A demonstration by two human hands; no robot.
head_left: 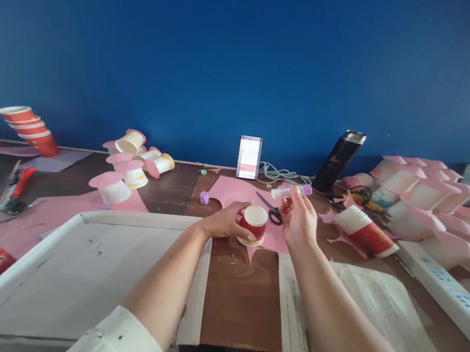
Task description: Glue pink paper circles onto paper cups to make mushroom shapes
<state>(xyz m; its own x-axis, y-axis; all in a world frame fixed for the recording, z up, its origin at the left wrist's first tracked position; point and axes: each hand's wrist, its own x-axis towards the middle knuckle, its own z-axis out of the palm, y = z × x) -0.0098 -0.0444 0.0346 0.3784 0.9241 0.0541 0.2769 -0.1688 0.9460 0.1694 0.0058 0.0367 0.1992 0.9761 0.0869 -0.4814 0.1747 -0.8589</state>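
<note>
Red cup (253, 225): just to the near left of the scissors (274, 213), standing mouth-up, pale inside showing, in the left hand's grip.
Left hand (226, 220): wrapped round the cup from the left, thumb down low on the near side; it's grasping, no question.
Right hand (299, 217): up over the right side of the scissors, fingers curled, pinching a clear tube.
Tube (284, 192): held slantwise above and beyond the scissors, purple end out to the right, clear end pointing left, well apart from the cup.
Pink sheet (233, 190): spread under the scissors and reaching out to their left, edges cut in curves.
Purple cap (204, 197): away to the left of the scissors, beside the sheet.
Screen (248, 157): upright beyond the scissors and a little left, its display blurred out.
Flask (337, 164): black, tilted, back and to the right of the scissors, pale cable (276, 174) near its foot.
Nested cups (367, 232): red and white, lying on their side, right of the scissors.
Pink-topped cups (428, 197): piled high, far right of the scissors.
White tray (116, 276): nearer the camera, left of the scissors, beneath the left forearm.
</note>
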